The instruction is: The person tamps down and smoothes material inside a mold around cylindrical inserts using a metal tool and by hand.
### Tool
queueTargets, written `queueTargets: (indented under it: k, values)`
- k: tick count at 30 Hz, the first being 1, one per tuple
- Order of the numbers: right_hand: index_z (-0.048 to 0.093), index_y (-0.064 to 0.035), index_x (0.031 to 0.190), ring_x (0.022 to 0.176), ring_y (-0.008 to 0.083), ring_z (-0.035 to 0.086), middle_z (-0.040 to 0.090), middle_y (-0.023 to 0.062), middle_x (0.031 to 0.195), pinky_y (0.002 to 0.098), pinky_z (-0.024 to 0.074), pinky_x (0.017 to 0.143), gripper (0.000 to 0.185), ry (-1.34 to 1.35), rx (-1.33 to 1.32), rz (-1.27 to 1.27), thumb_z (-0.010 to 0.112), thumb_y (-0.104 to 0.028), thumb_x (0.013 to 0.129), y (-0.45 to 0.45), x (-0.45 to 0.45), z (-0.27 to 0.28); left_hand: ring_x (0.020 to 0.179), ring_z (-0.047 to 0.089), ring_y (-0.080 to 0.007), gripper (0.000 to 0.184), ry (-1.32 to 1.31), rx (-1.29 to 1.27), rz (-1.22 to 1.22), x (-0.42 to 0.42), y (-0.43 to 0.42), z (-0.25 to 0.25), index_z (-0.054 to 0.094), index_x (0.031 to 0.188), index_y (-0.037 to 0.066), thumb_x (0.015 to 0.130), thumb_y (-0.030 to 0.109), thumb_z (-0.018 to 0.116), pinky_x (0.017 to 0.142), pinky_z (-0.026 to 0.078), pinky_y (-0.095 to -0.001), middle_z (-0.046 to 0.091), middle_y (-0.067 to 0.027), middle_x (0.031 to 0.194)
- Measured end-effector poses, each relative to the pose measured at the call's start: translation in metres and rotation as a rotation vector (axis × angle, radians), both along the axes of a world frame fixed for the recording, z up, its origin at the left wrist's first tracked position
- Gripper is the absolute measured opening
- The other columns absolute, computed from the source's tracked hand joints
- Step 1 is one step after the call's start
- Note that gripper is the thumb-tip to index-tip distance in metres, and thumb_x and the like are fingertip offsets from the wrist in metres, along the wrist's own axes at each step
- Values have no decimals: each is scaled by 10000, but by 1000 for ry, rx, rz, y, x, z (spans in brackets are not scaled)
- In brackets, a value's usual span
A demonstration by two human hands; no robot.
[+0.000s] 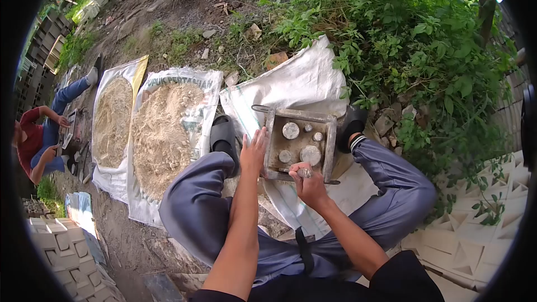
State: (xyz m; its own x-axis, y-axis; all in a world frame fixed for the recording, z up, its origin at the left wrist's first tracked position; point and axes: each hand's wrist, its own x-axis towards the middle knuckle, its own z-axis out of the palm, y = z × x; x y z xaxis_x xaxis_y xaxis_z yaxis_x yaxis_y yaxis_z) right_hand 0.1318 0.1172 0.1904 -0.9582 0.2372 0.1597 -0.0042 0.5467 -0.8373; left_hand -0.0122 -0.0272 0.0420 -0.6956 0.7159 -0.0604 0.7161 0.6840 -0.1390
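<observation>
A square mould box [331, 148] with a raised rim rests on a white sack [313, 86] between my legs. Inside it are several round, dusty pegs, among them a large one [310, 155] and another [290, 130]. My left hand [254, 148] lies against the box's left wall, fingers stretched out. At the near edge of the box, my right hand [309, 183] is closed around a small greyish object [305, 173], perhaps a handle; its lower part is hidden. Metal loops stick out at the box's upper left and lower right.
Two sacks of pale powder, one [162, 134] nearer and one [113, 117] farther, lie at the left. Beyond them sits another person [33, 140] with a frame. Green plants [425, 39] grow at upper right; patterned blocks [475, 235] stand at lower right.
</observation>
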Motion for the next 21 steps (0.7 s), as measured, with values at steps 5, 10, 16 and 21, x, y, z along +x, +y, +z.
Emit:
queueTargets:
  k: [5, 10, 16, 21]
  values:
    - [511, -80, 1017, 676, 368, 638, 638, 138, 814, 405, 492, 575, 154, 27, 57, -17, 605, -172, 936, -6, -10, 36, 1455, 199, -204, 1404, -240, -127, 44, -5, 4, 32, 215, 1505, 114, 338, 491, 899, 1156, 237, -514, 131, -39, 1596]
    - [511, -90, 1008, 653, 369, 632, 634, 111, 772, 425, 482, 563, 155, -4, 77, 31, 598, -196, 938, -6, -18, 6, 1461, 180, -195, 1428, -246, -100, 40, -4, 4, 37, 153, 1526, 144, 360, 528, 883, 1163, 211, -516, 106, -12, 1605]
    - [505, -67, 992, 668, 373, 625, 626, 131, 788, 425, 476, 575, 138, 157, 63, -10, 584, -169, 943, -20, -13, -14, 1464, 173, -185, 1493, -283, -62, 62, -6, 0, 40, 128, 1532, 160, 308, 542, 892, 1169, 196, -518, 82, 22, 1609]
    - [504, -52, 984, 669, 359, 627, 627, 137, 840, 410, 483, 581, 119, -64, -55, -21, 587, -119, 932, -12, -26, 5, 1461, 182, -192, 1507, -299, -111, 59, -11, 0, 41, 119, 1533, 154, 297, 537, 894, 1166, 205, -521, 105, 17, 1606]
